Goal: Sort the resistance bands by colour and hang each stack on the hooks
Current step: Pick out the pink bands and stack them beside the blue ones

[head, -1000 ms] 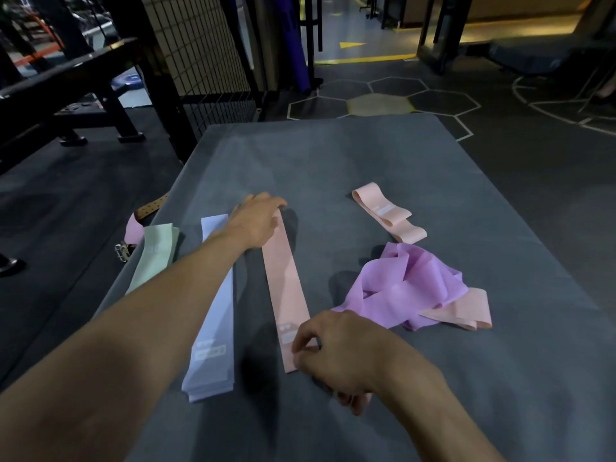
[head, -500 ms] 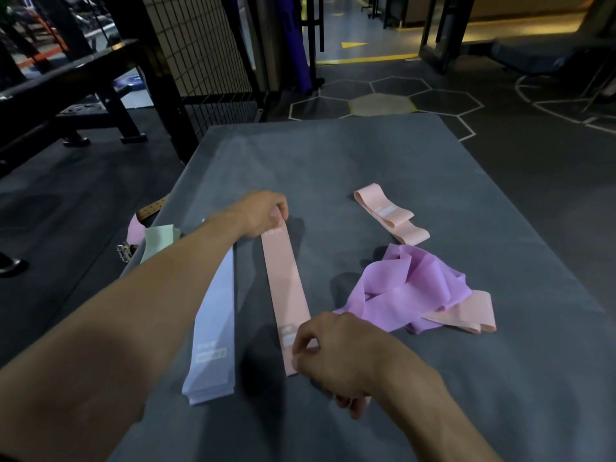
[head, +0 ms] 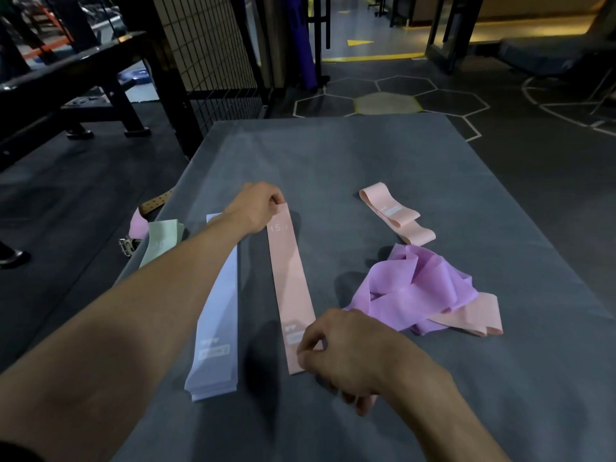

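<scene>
Pink band (head: 291, 285) flat and straight on grey surface (head: 333, 155), beside blue stack (head: 218, 315). Left hand (head: 255, 208) pinching far end with curled fingers. Right hand (head: 346, 355) pinching near end, fingers bent. Soft, light, floppy, likely stretchy. Best held at both ends to stay flat. Purple band (head: 420, 288) bunched nearby over another pink one (head: 466, 318). No hooks seen.

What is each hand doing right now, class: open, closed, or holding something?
Left hand: pinches the far end of the straight pink band.
Right hand: fingers curled, pinching the same band's near end.
</scene>
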`<state>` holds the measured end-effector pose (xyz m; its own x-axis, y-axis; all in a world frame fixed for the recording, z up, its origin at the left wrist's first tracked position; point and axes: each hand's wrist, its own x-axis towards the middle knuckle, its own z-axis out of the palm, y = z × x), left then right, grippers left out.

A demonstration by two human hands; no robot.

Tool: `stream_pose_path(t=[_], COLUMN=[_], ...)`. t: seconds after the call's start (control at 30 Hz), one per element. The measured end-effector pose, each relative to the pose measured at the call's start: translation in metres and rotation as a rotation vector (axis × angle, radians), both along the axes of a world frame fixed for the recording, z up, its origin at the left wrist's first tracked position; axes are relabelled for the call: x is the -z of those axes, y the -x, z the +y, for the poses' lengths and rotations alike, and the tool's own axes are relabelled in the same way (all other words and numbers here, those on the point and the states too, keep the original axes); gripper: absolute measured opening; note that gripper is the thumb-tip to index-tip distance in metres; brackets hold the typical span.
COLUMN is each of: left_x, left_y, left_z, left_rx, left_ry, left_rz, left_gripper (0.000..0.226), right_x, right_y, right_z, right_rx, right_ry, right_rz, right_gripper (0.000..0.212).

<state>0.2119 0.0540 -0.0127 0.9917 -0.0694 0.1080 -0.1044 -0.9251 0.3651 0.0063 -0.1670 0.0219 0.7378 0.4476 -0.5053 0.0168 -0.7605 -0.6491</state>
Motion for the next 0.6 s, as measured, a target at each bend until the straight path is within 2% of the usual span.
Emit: stream_pose_path(t=[0.2,0.3,0.37,0.4,0.5,0.53,0.6], left_x=[0.01,0.012,0.003,-0.006,-0.033,-0.038,-0.037], left_y=[-0.006,-0.002,0.008,0.017,0.055,0.067,0.084], left_z=[0.001,-0.005,-0.022,-0.035,-0.082,-0.097,-0.119], left_rx=[-0.015,-0.026,0.072,0.166,0.492,0.552,0.575], left_ry=[-0.097,-0.185,-0.085,0.0,0.118,0.124,0.076], left_rz=[0.021,-0.107,-0.219,-0.194,0.207,0.31,0.38], left_gripper=[0.017,0.022,0.02,0.016,0.017,0.019,0.028], right_x=[-0.006,-0.015,-0.024,-0.028,-0.032,-0.033,-0.038], right_y=[0.002,-0.001,-0.006,-0.01,-0.023,-0.028,-0.033], right_z=[0.0,-0.004,-0.009,-0.014,-0.031,-0.04,-0.059], right_rx=[-0.011,-0.037,-0.029,-0.007,0.16,0.244,0.45], right_ry=[0.029,0.067,0.11,0.125,0.172,0.209,0.237], right_rz=[-0.004,-0.081,-0.156,-0.195,-0.336,-0.36,-0.407], right_gripper=[0.02,0.026,0.028,0.027,0.019,0.022,0.029])
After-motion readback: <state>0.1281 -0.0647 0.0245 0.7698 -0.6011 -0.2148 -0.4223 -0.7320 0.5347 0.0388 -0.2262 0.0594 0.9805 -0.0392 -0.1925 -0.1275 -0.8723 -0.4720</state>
